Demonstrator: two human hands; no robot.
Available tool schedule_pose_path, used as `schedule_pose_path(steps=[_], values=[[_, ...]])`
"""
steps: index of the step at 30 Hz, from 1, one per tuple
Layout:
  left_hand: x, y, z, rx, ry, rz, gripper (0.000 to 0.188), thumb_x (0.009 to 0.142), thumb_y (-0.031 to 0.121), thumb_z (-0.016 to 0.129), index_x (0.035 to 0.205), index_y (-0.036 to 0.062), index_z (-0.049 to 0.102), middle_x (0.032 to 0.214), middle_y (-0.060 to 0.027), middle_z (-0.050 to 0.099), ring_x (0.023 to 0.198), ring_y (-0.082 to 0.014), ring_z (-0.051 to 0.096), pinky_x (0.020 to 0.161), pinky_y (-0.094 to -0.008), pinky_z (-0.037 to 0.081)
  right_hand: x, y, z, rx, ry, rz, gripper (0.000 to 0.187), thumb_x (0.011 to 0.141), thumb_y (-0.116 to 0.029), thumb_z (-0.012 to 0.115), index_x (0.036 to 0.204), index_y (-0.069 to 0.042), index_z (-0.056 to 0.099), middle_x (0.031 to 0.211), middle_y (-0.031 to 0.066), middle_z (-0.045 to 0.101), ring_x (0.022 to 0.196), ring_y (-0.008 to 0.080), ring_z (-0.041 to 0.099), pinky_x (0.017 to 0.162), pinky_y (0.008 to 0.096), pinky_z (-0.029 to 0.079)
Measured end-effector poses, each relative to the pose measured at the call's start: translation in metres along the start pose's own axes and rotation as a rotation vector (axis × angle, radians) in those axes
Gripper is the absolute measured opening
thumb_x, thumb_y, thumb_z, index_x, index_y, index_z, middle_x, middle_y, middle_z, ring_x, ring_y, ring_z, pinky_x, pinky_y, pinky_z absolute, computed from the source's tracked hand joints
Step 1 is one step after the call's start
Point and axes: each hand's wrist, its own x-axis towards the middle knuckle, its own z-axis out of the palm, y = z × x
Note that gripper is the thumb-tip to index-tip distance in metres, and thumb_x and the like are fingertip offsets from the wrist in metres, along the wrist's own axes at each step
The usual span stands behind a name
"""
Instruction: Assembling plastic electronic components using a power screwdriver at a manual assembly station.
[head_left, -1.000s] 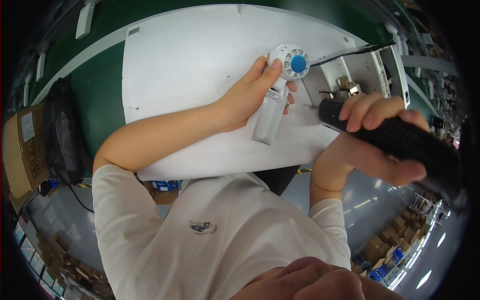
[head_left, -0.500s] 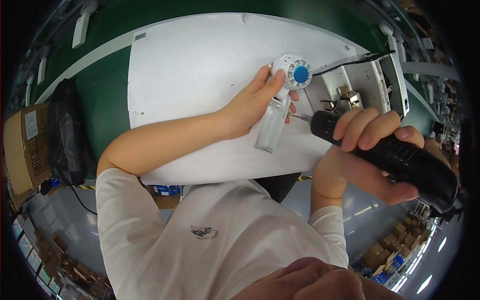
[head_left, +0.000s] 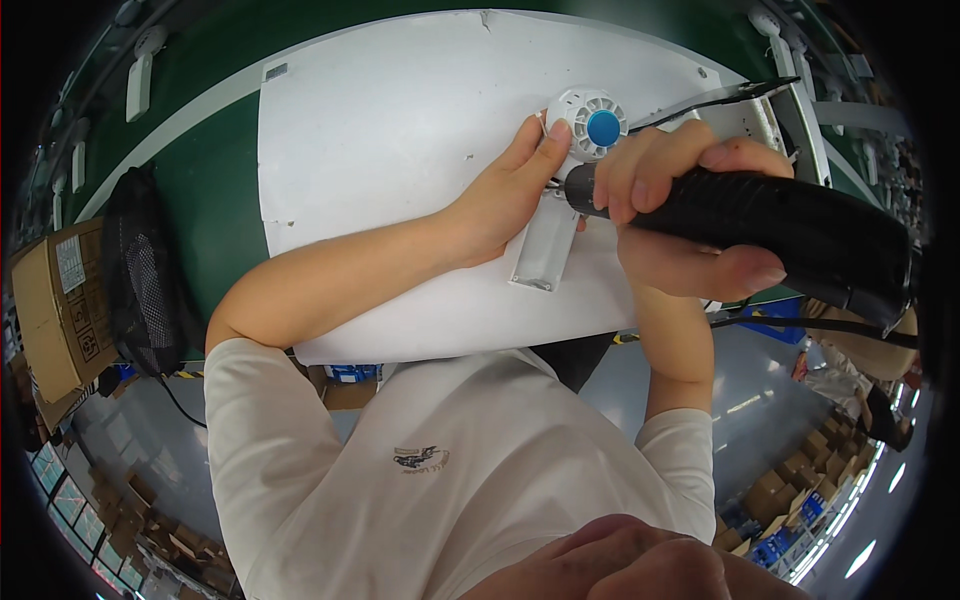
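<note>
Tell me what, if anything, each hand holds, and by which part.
The left hand holds a white handheld fan where its round head meets the handle. The right hand grips a black power tool around the front part of its body.

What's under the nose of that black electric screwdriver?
The black electric screwdriver crosses over a white handheld fan: the blue-centred head shows beyond, the hollow handle nearer. The section between is mostly covered; any contact there can't be made out.

Green desk (head_left: 220, 190): white sheet (head_left: 370, 140) spread across it, grey patch (head_left: 277, 70) at far-left corner; metal fixture (head_left: 756, 122) at right, partly hidden.
</note>
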Motion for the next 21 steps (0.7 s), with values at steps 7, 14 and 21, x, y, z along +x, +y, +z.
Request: schedule_pose_path(steps=[7,14,21], values=[[-0.001,0.001,0.011,0.014,0.077,-0.012,0.046,0.102,0.047,0.039,0.13,0.0117,0.037,0.108,-0.0083,0.055,0.084,-0.0126,0.056,0.069,-0.0262,0.052,0.004,0.0,-0.002,0.048,-0.036,0.041,0.067,0.09,-0.071,0.037,0.113,-0.009,0.045,0.065,0.0049,0.048,0.045,0.0145,0.044,0.039,0.0288,0.04],[0.024,0.045,0.021,0.336,0.327,0.05,0.066,0.095,0.033,0.053,0.146,0.0027,0.022,0.112,-0.0176,0.054,0.087,-0.0198,0.059,0.072,-0.0342,0.053,0.021,-0.066,-0.04,-0.037,0.042,-0.135,0.062,0.09,-0.067,0.04,0.109,-0.008,0.05,0.064,0.0069,0.05,0.044,0.0172,0.046,0.038,0.0301,0.04],[0.167,0.166,-0.107,1.635,0.848,0.692,0.051,0.084,0.026,0.06,0.131,0.0089,0.05,0.111,-0.0145,0.065,0.093,-0.0406,0.064,0.08,-0.0515,0.052,0.018,-0.096,-0.026,-0.286,-0.067,-0.21,0.056,0.085,-0.054,0.066,0.112,-0.009,0.046,0.067,0.0096,0.058,0.05,0.0172,0.053,0.044,0.0292,0.049]])
